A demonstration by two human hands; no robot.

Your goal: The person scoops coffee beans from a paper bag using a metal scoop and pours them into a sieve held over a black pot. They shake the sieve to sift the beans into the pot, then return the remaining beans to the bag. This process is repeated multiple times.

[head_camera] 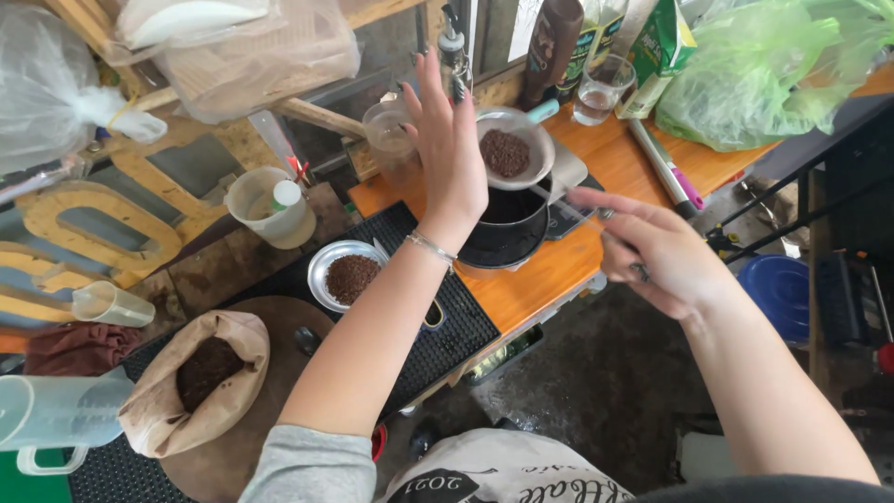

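Two bare hands work over an orange wooden countertop (549, 270). Left hand (452, 154) is raised, flat, fingers spread wide, holding nothing; palm faces a small grey funnel-shaped filter cup (510, 149) full of dark brown coffee grounds, just beside it, contact not clear. Thin silver bracelet (430, 247) on the left wrist. Filter cup sits above a black round pot (507, 228), which stands near the countertop's front edge, next to a grey flat scale (570, 186). Right hand (666, 256) is closed around a thin metal-handled tool (577, 212); its tip reaches toward the pot, tool kind too blurred to tell.

Black ribbed rubber mat (447, 335) covers the countertop's left end. On it a shallow round metal dish (345, 273) with more brown grounds. Left of that, an open brown paper bag (200, 377) of dark grounds lies on a round dark wooden board (289, 326). White plastic cup (270, 205) with a small bottle stands behind the dish. Clear plastic measuring jug (51, 414) at the far left edge.

Along the countertop's back edge: clear drinking glass (601, 88), dark brown squeeze bottle (549, 42), green carton (661, 51), crumpled green plastic bag (764, 70) at the right corner. Blue plastic tub (782, 293) on the floor, right.
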